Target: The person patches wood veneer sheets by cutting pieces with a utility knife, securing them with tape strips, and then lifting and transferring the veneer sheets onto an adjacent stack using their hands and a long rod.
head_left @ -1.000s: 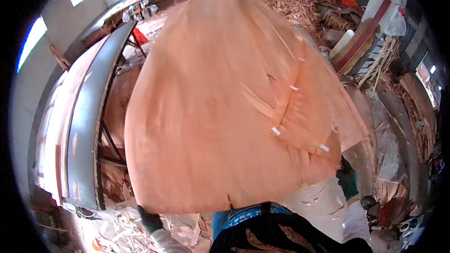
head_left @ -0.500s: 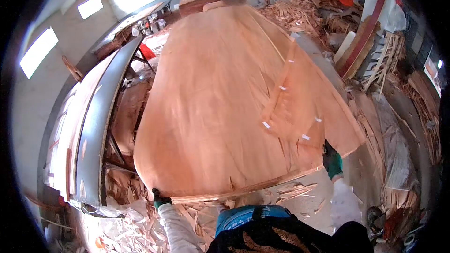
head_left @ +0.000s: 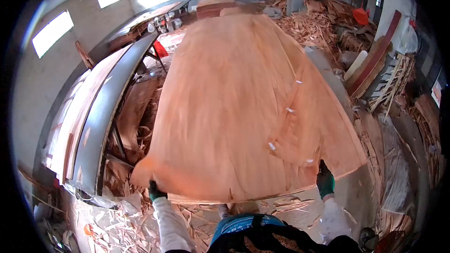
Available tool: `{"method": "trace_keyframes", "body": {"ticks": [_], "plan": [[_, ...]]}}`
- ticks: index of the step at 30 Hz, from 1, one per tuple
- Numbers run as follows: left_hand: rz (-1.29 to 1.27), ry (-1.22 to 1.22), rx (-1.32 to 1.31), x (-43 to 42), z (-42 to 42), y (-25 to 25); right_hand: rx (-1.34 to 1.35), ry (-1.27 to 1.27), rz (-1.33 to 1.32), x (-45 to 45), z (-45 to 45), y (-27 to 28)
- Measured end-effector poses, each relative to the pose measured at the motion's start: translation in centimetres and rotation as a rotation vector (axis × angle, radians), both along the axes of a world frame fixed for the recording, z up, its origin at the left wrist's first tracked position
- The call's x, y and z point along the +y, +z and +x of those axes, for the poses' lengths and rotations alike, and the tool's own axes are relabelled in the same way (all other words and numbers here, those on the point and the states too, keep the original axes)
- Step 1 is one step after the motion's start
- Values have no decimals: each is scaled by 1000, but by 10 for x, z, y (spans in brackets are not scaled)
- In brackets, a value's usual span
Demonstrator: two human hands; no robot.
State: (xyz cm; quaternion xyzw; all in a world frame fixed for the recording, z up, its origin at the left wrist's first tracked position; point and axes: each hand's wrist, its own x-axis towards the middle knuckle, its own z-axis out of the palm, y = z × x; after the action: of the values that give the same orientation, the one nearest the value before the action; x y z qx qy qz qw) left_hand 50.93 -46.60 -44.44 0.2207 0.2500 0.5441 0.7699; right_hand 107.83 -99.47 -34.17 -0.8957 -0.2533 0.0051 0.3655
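Note:
A large reddish wood veneer sheet (head_left: 215, 107) lies over a broad stack in front of me. Its near left corner is raised and blurred, with my left hand (head_left: 157, 191), in a dark and green glove, closed on the edge. At the near right, my right hand (head_left: 325, 180), gloved alike, is closed at the edge of the veneer, beside a patch (head_left: 300, 131) with small white tape strips. The fingertips of both hands are partly hidden. A lengthwise split runs through the sheet's right half toward the far end.
On the left stands a grey-topped table (head_left: 101, 107) with sheets on it. Veneer scraps (head_left: 122, 225) litter the floor by my feet. Scrap heaps (head_left: 311, 23) lie at the back right, and boards (head_left: 377, 61) lean on a pillar. A sheet stack (head_left: 213, 7) stands behind.
My left hand has risen slightly, and the veneer's near left corner has lifted with it. My right hand has shifted slightly left and down in view. The camera view has tilted a little.

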Motion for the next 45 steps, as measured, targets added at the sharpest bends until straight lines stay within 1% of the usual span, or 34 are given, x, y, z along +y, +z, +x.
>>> {"method": "trace_keyframes", "body": {"ticks": [1, 3, 4, 6, 7, 8, 9, 11, 12, 15, 16, 17, 18, 19, 20, 21, 22, 23, 24, 25, 27, 29, 30, 31, 33, 34, 35, 37, 38, 39, 40, 41, 44, 45], "plan": [[39, 44, 115, 11, 4, 6, -17, 4, -19, 9, 4, 12], [28, 144, 116, 33, 1, 3, -49, 13, -58, 23, 5, 28], [45, 206, 166, 32, -4, -2, -67, -21, -147, 23, 9, 25], [80, 326, 263, 18, -4, -3, -14, -32, -118, 12, 4, 27], [-1, 410, 412, 1, -5, -3, 12, -39, -105, 4, 1, 26], [-45, 347, 487, -12, -10, -10, -133, 4, -85, -6, 4, 11], [-88, 283, 562, -25, -14, -15, -96, -18, -102, -7, -2, 17], [-245, 393, 503, -38, -2, -27, -22, -63, -133, -15, -18, 38], [-249, 355, 304, -37, 4, -30, 10, -72, -164, -14, -20, 44], [-156, 398, 412, -17, 12, -18, 8, -80, -257, 1, -8, 55], [-124, 412, 450, -6, 17, -12, -47, -62, -239, 5, 0, 50], [-234, 500, 520, 8, 26, -4, -99, -44, -224, 9, 11, 43], [-161, 521, 495, 22, 24, -13, -150, -25, -210, 10, 19, 39], [-91, 542, 469, 34, 20, -25, -123, -33, -225, 9, 24, 40], [55, 540, 417, 33, 23, -16, -95, -41, -241, 8, 29, 42], [-6, 513, 462, 30, 19, -12, -66, -49, -257, 6, 34, 44], [-67, 487, 506, 27, 16, -9, -153, 1, -206, -6, 50, 27], [-130, 460, 551, 24, 13, -8, -54, -40, -315, -2, 41, 56], [-176, 404, 604, 23, 8, -19, -91, -29, -326, -11, 50, 49], [-97, 423, 464, 20, 9, -34, -127, -16, -341, -21, 60, 45], [-69, 430, 423, 4, 14, -33, -152, 34, -303, -30, 69, 47], [-228, 238, 629, 7, -1, -35, -219, 118, -221, -40, 82, 39], [-256, 190, 689, 13, -10, -49, -340, 120, -417, -42, 87, 36], [-250, 159, 663, 22, -12, -61, -185, 52, -463, -37, 85, 51], [-287, 106, 481, 28, -25, -85, -111, -20, -590, -29, 77, 70], [-322, 84, 335, 30, -32, -93, -318, 101, -655, -49, 99, 48], [-357, 56, 178, 30, -41, -104, -325, 129, -544, -62, 114, 36], [-408, 89, 366, 9, -18, -39, -330, 155, -295, -68, 132, 18], [-427, 141, 363, -2, -3, -20, 212, -86, -122, -51, 103, 49], [-439, 190, 357, -7, 3, -9, 191, -51, -83, -70, 128, 27], [-480, 76, 722, 2, -15, -29, 171, -15, -45, -92, 155, 2], [-519, 222, 342, -5, -2, -31, 288, -37, 79, -83, 141, 17], [-531, 159, 512, -9, -6, -35, 353, -2, 157, -79, 135, 38], [-535, 171, 573, -12, -4, -27, 328, -3, 78, -76, 137, 40]]}}
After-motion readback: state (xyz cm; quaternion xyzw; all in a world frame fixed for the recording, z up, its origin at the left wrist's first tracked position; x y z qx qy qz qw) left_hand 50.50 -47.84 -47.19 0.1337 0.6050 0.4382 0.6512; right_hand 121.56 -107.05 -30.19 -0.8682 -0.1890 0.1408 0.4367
